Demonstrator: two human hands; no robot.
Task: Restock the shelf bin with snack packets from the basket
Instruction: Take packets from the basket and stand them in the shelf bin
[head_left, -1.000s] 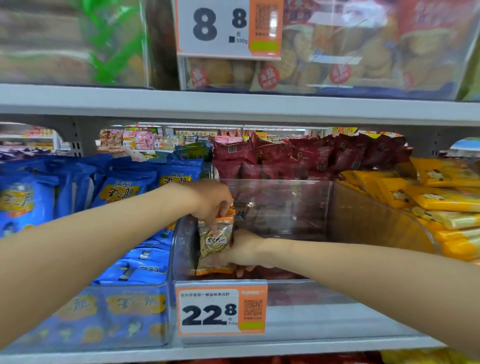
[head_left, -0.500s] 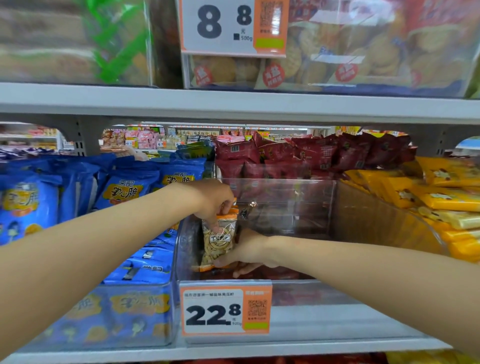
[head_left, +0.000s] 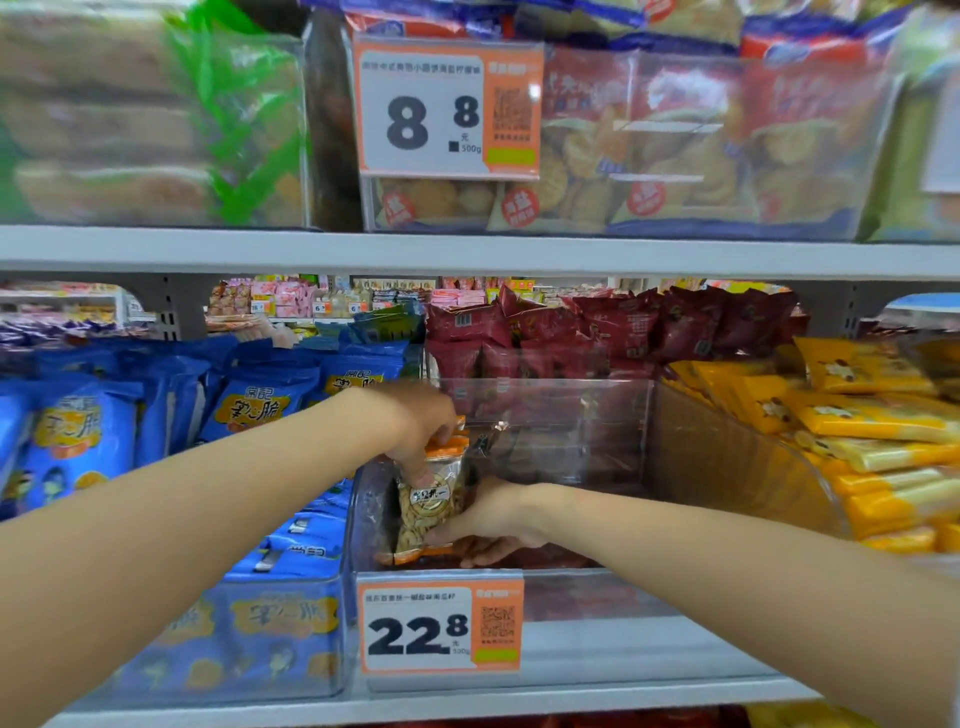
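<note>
Left hand (head_left: 422, 430) and right hand (head_left: 493, 522) hold a snack packet (head_left: 427, 512), seemingly upright, inside the clear bin (head_left: 576, 415).

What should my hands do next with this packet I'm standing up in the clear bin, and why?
Probably loosen the pinch of the left hand on the top while the right hand steadies the side. The packet stands upright by the left wall of the clear bin, base near the floor, so it looks placed.

head view – forward, slightly down at the shelf bin (head_left: 597, 587) – close in
</note>
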